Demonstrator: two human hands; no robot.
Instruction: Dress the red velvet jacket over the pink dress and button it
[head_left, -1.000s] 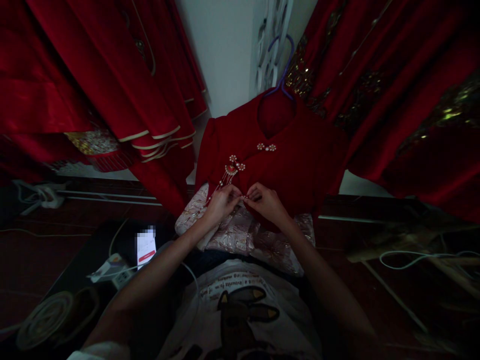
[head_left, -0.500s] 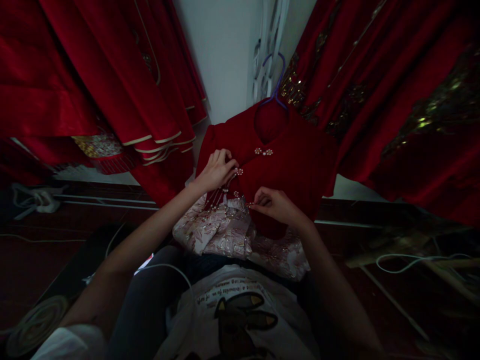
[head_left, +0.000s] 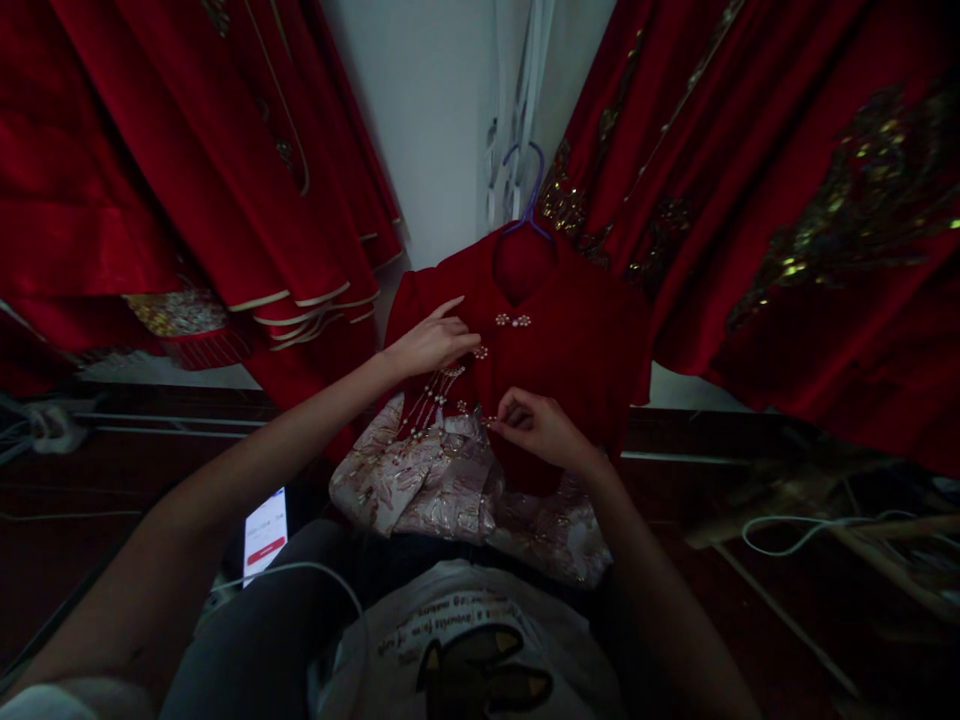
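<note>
A short-sleeved red top [head_left: 577, 340] hangs from a purple hanger [head_left: 531, 200] above my lap, with a beaded flower fastener [head_left: 513, 321] below its neckline. My left hand [head_left: 435, 345] pinches at the front edge beside a beaded flower button [head_left: 481, 352], one finger lifted away. Strings of beads [head_left: 429, 400] dangle beneath that hand. My right hand [head_left: 536, 425] has its thumb and finger closed on a small beaded fastener [head_left: 489, 422] lower on the front; its fingertips hide part of it. Pale brocade fabric [head_left: 420, 480] with a shiny pattern lies bunched below the top.
Red garments with light piping [head_left: 285, 250] hang on the left. More red garments with gold sequins [head_left: 817, 220] hang on the right. A lit phone [head_left: 265, 535] is beside my left leg, a white cable [head_left: 322, 566] crossing my thigh. Wooden pieces [head_left: 750, 520] lie at the right.
My left hand has loosened its curl and a finger now points up and away. The right hand keeps its pinch. The view has shifted, bringing the phone screen into sight.
</note>
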